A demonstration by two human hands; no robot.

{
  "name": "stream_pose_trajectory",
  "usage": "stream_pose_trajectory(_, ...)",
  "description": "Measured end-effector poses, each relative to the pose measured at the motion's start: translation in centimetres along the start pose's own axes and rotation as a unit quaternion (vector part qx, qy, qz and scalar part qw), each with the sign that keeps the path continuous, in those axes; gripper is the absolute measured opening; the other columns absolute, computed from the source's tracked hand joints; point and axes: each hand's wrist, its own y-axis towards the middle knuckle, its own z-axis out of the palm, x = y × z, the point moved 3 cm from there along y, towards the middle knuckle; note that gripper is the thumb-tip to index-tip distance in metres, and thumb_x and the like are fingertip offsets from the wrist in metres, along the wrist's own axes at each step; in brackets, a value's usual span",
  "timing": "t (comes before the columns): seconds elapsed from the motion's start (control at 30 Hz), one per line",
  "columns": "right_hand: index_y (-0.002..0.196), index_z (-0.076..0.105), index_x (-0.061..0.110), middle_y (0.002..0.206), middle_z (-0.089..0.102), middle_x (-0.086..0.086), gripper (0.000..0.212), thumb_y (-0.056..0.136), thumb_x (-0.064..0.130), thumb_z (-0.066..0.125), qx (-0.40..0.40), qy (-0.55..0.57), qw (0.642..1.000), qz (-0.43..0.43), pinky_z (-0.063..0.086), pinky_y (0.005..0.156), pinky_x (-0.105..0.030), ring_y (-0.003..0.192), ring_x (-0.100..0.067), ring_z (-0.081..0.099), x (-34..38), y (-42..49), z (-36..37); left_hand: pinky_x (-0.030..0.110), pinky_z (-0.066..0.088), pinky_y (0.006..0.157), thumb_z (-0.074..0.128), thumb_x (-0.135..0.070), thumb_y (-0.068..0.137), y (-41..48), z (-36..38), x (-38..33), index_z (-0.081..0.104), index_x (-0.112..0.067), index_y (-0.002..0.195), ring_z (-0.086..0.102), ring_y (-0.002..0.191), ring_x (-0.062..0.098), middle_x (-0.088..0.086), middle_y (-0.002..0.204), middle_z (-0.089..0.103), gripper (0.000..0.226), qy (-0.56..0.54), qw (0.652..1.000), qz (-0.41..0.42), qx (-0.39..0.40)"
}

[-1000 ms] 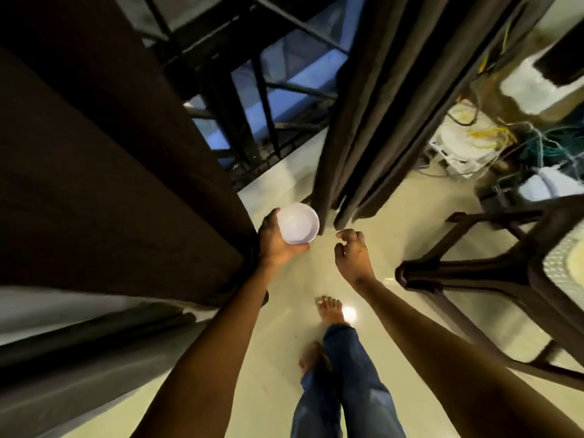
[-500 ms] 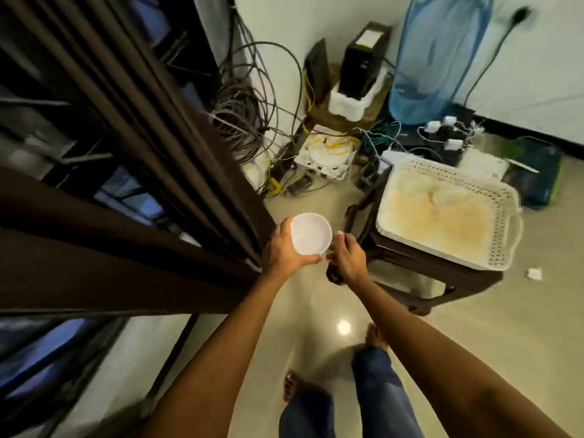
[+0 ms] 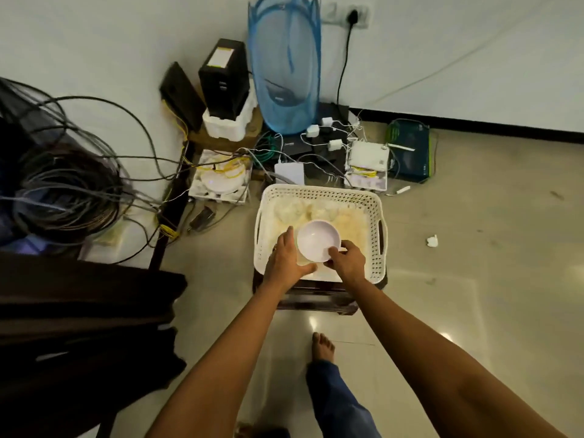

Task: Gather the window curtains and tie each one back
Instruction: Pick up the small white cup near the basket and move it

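Position: your head camera rides high above the floor (image 3: 474,248), wide-angle.
Facing: you look forward and steeply down, toward the wall (image 3: 110,42).
Nearness: the basket (image 3: 316,192) sits mid-frame at arm's reach; the curtain (image 3: 79,311) hangs close at your left edge.

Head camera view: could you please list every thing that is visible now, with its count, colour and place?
bowl: one, white, held over the basket
basket: one, white, perforated, on the stool
stool: one, dark, under the basket
curtain: one mass, dark brown, lower left
cable coil: one, grey, far left
mesh hamper: one, blue, at the back, upright
black box: one, black, left of the hamper, in the foam block
foam block: one, white, under the black box
paper scrap: one, white, right of the basket
left hand: one, grips the bowl's left side
right hand: one, pinches the bowl's near rim
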Motion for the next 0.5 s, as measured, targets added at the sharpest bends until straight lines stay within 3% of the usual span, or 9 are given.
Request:
stream_pose_trajectory(0.17,0.121,0.050,-0.006,0.111,0.053,-0.019,0.035,0.089,0.008,0.052,-0.059,0.074,0.992,0.085,0.057,0.075,-0.048,0.101,-0.038,0.058,-1.2,5.8,-2.7,0.044,0.045,0.096,0.066,-0.030,0.084,3.6,3.6,-1.1,0.020,-0.010,0.145,0.048,0.121,0.030,0.013,0.145,0.027,0.079,-0.026,0.999,-0.023,0.024)
stream_pose_trajectory(0.3,0.123,0.049,-0.003,0.111,0.056,-0.018,0.036,0.087,0.004,0.047,-0.099,0.108,0.980,0.134,0.057,0.077,-0.049,0.088,-0.034,0.061,-2.4,8.5,-3.4,0.042,0.047,0.091,0.065,-0.026,0.086,5.0,5.5,-0.7,0.032,-0.009,0.137,0.053,0.111,0.029,0.013,0.137,0.038,0.063,-0.034,0.998,-0.033,0.042)
stream_pose_trajectory(0.37,0.123,0.051,-0.001,0.113,0.060,-0.018,0.038,0.086,0.007,0.048,-0.111,0.106,0.977,0.148,0.057,0.079,-0.049,0.091,-0.035,0.062,-3.0,9.4,-3.3,0.040,0.048,0.088,0.064,-0.024,0.086,5.4,6.1,-0.5,0.036,-0.008,0.134,0.054,0.107,0.029,0.014,0.133,0.042,0.058,-0.039,0.998,-0.032,0.048)
stream_pose_trajectory(0.5,0.125,0.050,0.000,0.114,0.060,-0.017,0.039,0.088,0.011,0.050,-0.123,0.098,0.973,0.168,0.053,0.081,-0.040,0.099,-0.036,0.059,-3.6,11.1,-2.9,0.034,0.047,0.085,0.063,-0.023,0.087,6.5,7.1,-0.5,0.041,-0.007,0.130,0.056,0.103,0.026,0.013,0.128,0.046,0.051,-0.041,0.998,-0.031,0.048)
